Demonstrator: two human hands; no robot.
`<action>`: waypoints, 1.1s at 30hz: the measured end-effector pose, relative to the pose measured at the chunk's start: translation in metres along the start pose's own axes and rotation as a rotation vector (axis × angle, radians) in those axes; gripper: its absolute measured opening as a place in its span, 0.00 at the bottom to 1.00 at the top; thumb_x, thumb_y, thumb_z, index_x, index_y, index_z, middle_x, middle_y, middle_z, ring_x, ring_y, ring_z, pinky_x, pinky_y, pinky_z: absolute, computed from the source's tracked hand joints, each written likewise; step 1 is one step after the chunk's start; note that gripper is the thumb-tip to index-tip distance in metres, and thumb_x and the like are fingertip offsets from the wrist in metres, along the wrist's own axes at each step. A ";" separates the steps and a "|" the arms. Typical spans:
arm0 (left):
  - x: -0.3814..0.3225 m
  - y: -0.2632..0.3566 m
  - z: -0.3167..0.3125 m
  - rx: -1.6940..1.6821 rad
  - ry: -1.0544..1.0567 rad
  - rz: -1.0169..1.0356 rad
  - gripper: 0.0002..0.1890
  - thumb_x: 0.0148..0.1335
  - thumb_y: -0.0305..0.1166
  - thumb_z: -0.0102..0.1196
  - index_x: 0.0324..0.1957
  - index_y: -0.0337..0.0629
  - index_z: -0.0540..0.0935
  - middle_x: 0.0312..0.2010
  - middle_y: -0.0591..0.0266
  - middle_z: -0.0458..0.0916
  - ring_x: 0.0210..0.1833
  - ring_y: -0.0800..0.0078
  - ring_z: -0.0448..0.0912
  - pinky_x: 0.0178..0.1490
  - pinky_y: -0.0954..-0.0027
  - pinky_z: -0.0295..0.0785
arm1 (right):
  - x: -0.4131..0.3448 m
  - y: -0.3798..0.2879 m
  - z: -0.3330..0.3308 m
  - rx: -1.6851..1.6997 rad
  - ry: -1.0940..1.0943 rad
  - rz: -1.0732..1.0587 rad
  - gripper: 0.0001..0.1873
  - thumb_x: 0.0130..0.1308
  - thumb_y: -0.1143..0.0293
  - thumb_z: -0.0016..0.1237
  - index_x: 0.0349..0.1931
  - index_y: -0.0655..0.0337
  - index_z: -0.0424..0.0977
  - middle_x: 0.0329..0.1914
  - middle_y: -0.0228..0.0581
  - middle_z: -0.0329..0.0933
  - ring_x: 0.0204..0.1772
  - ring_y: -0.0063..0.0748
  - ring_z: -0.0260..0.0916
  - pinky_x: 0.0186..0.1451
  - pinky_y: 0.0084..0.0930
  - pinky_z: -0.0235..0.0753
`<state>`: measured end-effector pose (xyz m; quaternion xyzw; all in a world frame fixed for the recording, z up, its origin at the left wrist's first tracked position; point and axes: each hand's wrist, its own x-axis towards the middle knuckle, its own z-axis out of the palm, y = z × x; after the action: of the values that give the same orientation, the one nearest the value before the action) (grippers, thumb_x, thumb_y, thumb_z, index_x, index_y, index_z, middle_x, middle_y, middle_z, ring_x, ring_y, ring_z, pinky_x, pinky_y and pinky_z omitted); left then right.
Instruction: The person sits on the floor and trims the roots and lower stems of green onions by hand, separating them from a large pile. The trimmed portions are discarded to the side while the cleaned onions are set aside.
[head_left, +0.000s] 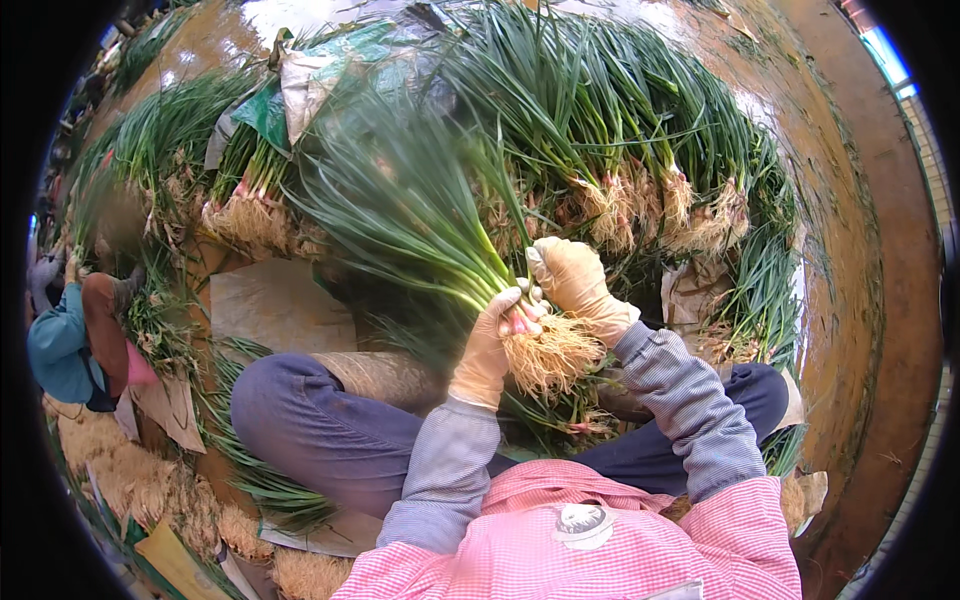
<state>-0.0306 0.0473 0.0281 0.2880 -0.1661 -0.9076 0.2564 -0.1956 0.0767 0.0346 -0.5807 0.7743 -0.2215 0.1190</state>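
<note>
A bunch of green garlic plants with long leaves, pinkish-white bulbs and pale stringy roots lies across my gloved left hand, whose fingers are closed around it just above the roots. The leaves fan out to the upper left. Against the right side of the bunch, beside the bulbs, is my gloved right hand; its fingers are curled at a stalk there, and what lies inside them is partly hidden. Both gloves are pale and stained. Below the held roots, more loose plants lie between my crossed legs.
A long heap of similar plants curves in front, roots towards me. Green and white plastic sheeting lies on it. A flat sack is at the front left. Another person sits at the far left near root piles. Wet floor borders the right.
</note>
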 end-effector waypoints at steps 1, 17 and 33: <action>0.001 -0.001 0.000 0.003 -0.034 0.023 0.15 0.65 0.34 0.55 0.47 0.32 0.78 0.31 0.53 0.82 0.31 0.64 0.82 0.36 0.68 0.82 | -0.005 0.002 0.008 0.032 0.051 0.122 0.17 0.73 0.56 0.43 0.30 0.59 0.70 0.25 0.44 0.74 0.31 0.46 0.76 0.35 0.37 0.74; -0.003 0.004 0.007 0.070 0.022 -0.064 0.16 0.65 0.34 0.52 0.48 0.31 0.79 0.28 0.50 0.83 0.26 0.70 0.82 0.40 0.74 0.80 | 0.005 -0.024 -0.025 1.099 -0.302 0.458 0.17 0.76 0.57 0.42 0.44 0.61 0.77 0.36 0.34 0.82 0.31 0.22 0.76 0.37 0.22 0.76; 0.002 0.001 0.015 -0.182 -0.156 -0.093 0.13 0.65 0.32 0.54 0.49 0.40 0.74 0.32 0.62 0.75 0.38 0.66 0.76 0.53 0.57 0.74 | -0.225 0.243 -0.253 -0.843 0.033 0.805 0.26 0.67 0.56 0.47 0.60 0.60 0.68 0.53 0.54 0.76 0.52 0.55 0.76 0.56 0.43 0.75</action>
<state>-0.0405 0.0472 0.0394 0.1998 -0.0890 -0.9494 0.2252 -0.4460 0.3980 0.1224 -0.2344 0.9571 0.1596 -0.0598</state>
